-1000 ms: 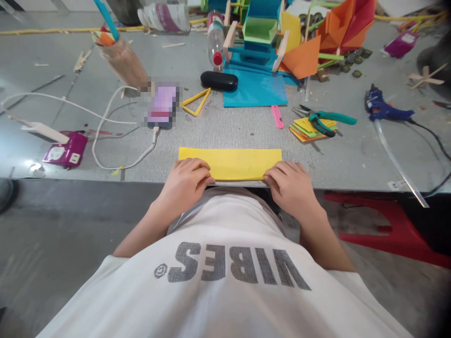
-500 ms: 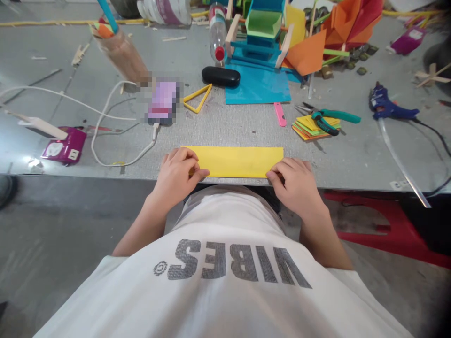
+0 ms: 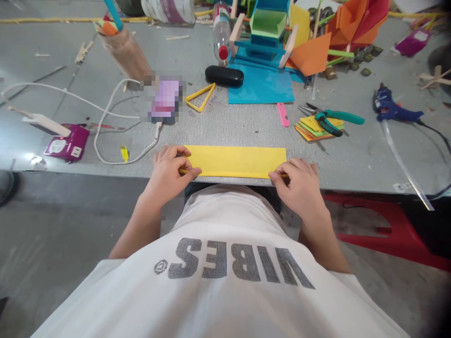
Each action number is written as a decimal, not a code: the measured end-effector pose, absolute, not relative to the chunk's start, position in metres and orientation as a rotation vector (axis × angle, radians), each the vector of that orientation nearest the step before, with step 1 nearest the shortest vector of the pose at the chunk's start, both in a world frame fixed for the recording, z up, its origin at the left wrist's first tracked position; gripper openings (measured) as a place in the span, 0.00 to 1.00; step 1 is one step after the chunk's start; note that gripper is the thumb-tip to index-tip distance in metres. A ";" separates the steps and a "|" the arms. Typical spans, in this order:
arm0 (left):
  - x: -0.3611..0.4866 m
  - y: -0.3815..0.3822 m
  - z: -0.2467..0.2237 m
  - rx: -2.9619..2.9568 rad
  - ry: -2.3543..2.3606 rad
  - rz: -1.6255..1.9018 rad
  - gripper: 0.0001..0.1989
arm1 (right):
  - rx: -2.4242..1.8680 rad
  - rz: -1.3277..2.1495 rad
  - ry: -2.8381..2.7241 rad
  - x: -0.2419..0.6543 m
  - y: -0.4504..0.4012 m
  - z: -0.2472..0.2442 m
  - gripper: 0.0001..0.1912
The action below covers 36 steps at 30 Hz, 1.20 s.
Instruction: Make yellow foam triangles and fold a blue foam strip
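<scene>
Paper [image 3: 234, 161]: a long yellow piece is lying along my edge of the grey desk [image 3: 225, 129]; I am taking its middle as the clock's centre, with twelve pointing away from me.
Left hand [image 3: 171, 169]: at nine, I am pinching the near corner, thumb and curled fingers closing narrowly on the paper.
Right hand [image 3: 298, 178]: between three and four, I am pinching the other near corner in the same narrow way; how hard I am pressing, I cannot tell.
Yellow triangle [image 3: 208, 97]: its open frame is lying at eleven.
Black case [image 3: 224, 75]: it is resting at twelve, overlapping the corner of a blue sheet [image 3: 266, 91].
Pink tool [image 3: 283, 115]: it is lying between one and two, just beyond the blue sheet's near edge.
Pliers [image 3: 343, 115]: at two, they are resting on a stack of coloured paper [image 3: 308, 129].
Glue gun [image 3: 394, 111]: it is lying between two and three, well apart from my hands, its clear stick [image 3: 405, 162] pointing toward five.
Phone [image 3: 167, 98]: between ten and eleven, it is showing blurred, a white cable plug [image 3: 158, 130] meeting its near end.
Purple adapter [image 3: 68, 143]: it is sitting at nine, well beyond my left hand.
</scene>
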State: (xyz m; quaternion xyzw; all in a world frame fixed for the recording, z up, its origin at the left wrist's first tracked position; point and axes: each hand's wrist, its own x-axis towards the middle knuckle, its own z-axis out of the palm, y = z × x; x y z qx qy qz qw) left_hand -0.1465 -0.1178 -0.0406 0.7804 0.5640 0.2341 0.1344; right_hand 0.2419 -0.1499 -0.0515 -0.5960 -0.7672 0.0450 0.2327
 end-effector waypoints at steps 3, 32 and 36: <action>-0.151 -0.119 -0.040 2.235 1.659 0.673 0.15 | -1.658 0.094 -2.081 0.242 -0.152 -0.053 0.11; -0.138 -0.148 -0.058 2.954 1.329 0.871 0.17 | -1.778 -0.083 -1.892 0.255 -0.162 -0.063 0.10; -0.124 -0.164 -0.068 2.915 1.387 0.968 0.20 | -1.805 -0.119 -1.893 0.260 -0.162 -0.060 0.10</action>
